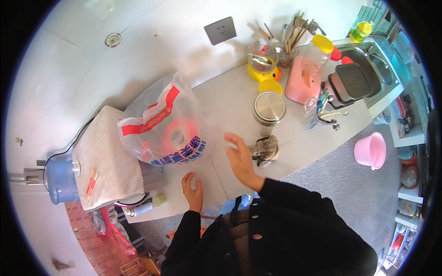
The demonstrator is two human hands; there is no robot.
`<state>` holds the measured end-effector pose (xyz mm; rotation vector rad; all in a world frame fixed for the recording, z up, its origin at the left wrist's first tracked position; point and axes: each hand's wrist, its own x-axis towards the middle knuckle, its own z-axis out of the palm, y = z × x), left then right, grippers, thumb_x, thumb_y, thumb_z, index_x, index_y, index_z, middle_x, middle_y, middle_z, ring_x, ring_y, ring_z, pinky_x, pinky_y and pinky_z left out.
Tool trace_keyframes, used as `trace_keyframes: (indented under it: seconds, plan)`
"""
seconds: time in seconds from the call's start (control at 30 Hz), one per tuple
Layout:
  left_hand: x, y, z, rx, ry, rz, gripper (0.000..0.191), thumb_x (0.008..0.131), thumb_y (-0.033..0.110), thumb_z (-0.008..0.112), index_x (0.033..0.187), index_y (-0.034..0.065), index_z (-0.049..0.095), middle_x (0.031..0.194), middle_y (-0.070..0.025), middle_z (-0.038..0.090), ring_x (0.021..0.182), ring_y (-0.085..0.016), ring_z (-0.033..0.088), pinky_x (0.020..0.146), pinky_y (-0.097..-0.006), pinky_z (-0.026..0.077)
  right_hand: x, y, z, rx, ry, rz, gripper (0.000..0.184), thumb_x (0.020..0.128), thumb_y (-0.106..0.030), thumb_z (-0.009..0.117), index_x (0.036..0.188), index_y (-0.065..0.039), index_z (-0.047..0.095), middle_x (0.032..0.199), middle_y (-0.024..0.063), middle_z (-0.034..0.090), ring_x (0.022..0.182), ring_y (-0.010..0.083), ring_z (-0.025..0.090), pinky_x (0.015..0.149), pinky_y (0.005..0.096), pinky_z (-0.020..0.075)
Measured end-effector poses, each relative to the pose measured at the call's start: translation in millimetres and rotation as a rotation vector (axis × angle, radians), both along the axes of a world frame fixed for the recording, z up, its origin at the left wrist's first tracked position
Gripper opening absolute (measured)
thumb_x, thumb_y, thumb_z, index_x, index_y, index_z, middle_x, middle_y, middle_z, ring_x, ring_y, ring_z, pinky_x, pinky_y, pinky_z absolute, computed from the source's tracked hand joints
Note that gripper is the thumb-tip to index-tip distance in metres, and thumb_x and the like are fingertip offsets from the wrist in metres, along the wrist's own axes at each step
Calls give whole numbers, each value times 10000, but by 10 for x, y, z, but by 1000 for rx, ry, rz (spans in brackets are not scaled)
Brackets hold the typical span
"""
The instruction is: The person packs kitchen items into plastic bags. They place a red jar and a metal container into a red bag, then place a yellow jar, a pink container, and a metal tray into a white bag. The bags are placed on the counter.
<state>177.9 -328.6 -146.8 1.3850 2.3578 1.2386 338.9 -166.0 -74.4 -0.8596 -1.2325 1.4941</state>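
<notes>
My left hand hovers above the front part of the counter, fingers apart and curved, with nothing in them. To its upper right, my right hand also has its fingers spread and holds nothing; its fingertips are slightly blurred. A large translucent plastic bag with a red stripe and blue printing stands just beyond both hands. Something pink and ring-shaped shows hazily through its side. Close by my right hand is a crumpled brown furry cloth. Behind the cloth stands a jar with a round steel lid.
Left of the bag, a cloth-covered appliance carries wrapped chopsticks. An aerosol can lies near the counter's front edge. Farther right are a pink container, a yellow-lidded jar, a glass pitcher and a sink. A pink bucket stands on the floor.
</notes>
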Motion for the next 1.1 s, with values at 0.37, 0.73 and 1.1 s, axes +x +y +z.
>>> trace_keyframes:
  seconds: [0.37, 0.73, 1.1]
  plan:
    - [554, 478, 513, 117, -26, -313, 295, 796, -20, 661, 1087, 20, 624, 1122, -129, 601, 1029, -278, 584, 890, -340, 470, 1252, 317, -177, 263, -434, -370, 714, 753, -126, 748, 1351, -36, 367, 1345, 137, 409, 1243, 257, 417, 963, 399, 403]
    - [564, 635, 993, 226, -88, -425, 394, 772, -52, 658, 1156, 16, 602, 1142, -143, 591, 996, -249, 593, 793, -305, 513, 638, 670, -499, 110, -619, -463, 887, 656, -256, 836, 1342, -13, 330, 1224, 156, 444, 1146, 317, 460, 972, 398, 409]
    - [357, 425, 1098, 242, -213, -358, 417, 811, -78, 607, 1216, 4, 554, 1142, -128, 592, 1036, -218, 601, 818, -302, 512, 80, 751, -490, 275, -630, -458, 811, 672, -255, 819, 1300, 6, 378, 1217, 167, 479, 1150, 324, 475, 942, 401, 422]
